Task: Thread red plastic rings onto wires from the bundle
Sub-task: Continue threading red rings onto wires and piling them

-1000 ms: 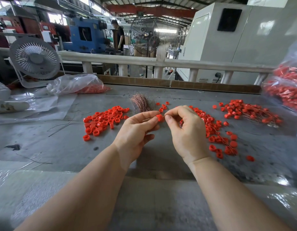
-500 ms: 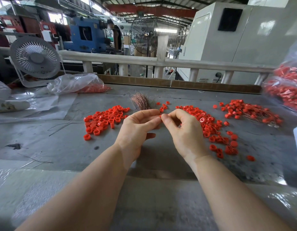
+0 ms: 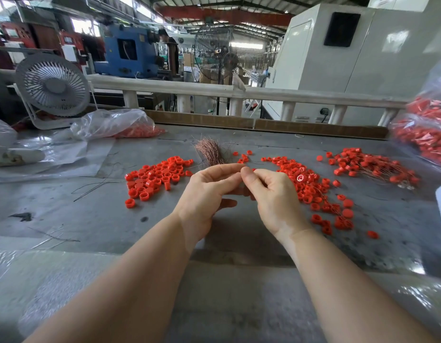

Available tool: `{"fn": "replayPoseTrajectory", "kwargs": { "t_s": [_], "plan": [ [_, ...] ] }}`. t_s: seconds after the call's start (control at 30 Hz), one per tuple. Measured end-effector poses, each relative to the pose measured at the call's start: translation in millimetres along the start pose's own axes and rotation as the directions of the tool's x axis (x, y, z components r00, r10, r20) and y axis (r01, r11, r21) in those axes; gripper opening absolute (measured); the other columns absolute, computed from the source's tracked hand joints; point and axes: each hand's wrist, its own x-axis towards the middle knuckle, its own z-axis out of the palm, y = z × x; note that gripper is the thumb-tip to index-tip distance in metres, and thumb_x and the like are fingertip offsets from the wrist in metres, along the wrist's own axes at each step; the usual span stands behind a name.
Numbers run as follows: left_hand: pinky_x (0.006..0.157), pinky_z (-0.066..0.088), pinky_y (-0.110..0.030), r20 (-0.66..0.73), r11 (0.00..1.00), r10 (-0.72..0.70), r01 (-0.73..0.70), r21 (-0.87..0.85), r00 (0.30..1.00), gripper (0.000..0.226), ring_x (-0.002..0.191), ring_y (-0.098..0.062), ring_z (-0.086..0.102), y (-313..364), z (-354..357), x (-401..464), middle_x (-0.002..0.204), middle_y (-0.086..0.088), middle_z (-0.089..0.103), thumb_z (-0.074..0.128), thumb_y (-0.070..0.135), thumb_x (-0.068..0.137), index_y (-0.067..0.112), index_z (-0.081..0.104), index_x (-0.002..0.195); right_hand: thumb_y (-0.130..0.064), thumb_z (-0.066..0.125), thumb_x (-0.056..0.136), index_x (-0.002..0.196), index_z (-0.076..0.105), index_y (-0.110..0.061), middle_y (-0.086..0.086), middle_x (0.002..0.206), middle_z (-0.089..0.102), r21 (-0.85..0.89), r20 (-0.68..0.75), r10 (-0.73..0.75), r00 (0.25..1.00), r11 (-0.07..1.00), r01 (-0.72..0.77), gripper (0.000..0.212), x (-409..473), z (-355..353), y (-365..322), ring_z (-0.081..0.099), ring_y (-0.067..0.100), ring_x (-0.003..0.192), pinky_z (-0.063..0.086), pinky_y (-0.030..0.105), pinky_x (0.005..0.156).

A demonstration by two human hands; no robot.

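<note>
Threading looks underway — both hands, left hand (image 3: pixel 204 191) and right hand (image 3: pixel 273 194), pinch fingertips together over the bench (image 3: pixel 90 219), contents hidden — next, probably seat the ring.

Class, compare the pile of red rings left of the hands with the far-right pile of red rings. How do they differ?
The left pile holds loose rings with open holes and no wires in it; the far-right pile has thin wires running through its rings. The left pile is compact, while the far-right pile spreads out long toward the table's right edge. Both are red plastic rings lying on the grey table.
</note>
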Motion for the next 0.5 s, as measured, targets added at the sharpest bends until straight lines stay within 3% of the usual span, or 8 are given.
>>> {"fn": "replayPoseTrajectory", "kwargs": {
  "t_s": [0.07,0.17,0.37,0.5],
  "plan": [
    [0.05,0.046,-0.016,0.021,1.0,-0.012,0.012,0.005,1.0,0.019,0.069,-0.008,0.065,0.5,0.6,-0.3,0.075,-0.001,0.071,0.059,0.009,0.088,0.023,0.073,0.085,-0.029,0.051,0.094,0.059,0.062,-0.02,-0.01,0.052,0.058,0.073,-0.008,0.021,1.0,0.997,-0.021,0.037,0.7,-0.9,1.1,0.053,0.003,0.055,0.044,0.026,0.057],
    [0.049,0.045,-0.016,0.051,0.999,-0.029,0.029,0.014,0.998,0.021,0.072,-0.01,0.064,0.8,2.5,-1.4,0.077,-0.004,0.07,0.057,0.007,0.088,0.02,0.073,0.088,-0.023,0.052,0.094,0.052,0.056,-0.024,-0.019,0.044,0.053,0.143,-0.015,0.022,1.0,0.99,-0.019,0.042,1.0,-1.4,2.0,0.05,-0.004,0.048,0.035,0.008,0.051],
    [0.049,0.044,-0.017,0.076,0.998,-0.067,0.065,0.02,0.995,0.023,0.075,-0.012,0.06,2.3,3.8,-2.1,0.074,-0.003,0.068,0.054,0.004,0.089,0.017,0.072,0.092,-0.021,0.054,0.093,0.045,0.046,-0.014,-0.012,0.034,0.04,0.162,-0.028,0.04,0.999,0.986,-0.035,0.049,2.7,-3.2,3.7,0.039,0.002,0.04,0.029,0.014,0.048],
    [0.049,0.044,-0.016,0.08,0.996,-0.084,0.081,0.039,0.993,0.025,0.066,-0.006,0.06,3.4,3.9,-3.3,0.07,0.002,0.068,0.052,0.002,0.089,0.018,0.072,0.089,-0.017,0.054,0.093,0.043,0.045,-0.012,-0.012,0.031,0.038,0.174,-0.037,0.058,0.998,0.983,-0.051,0.05,2.4,-3.4,3.1,0.039,0.003,0.037,0.028,0.013,0.047]
  ]
}}
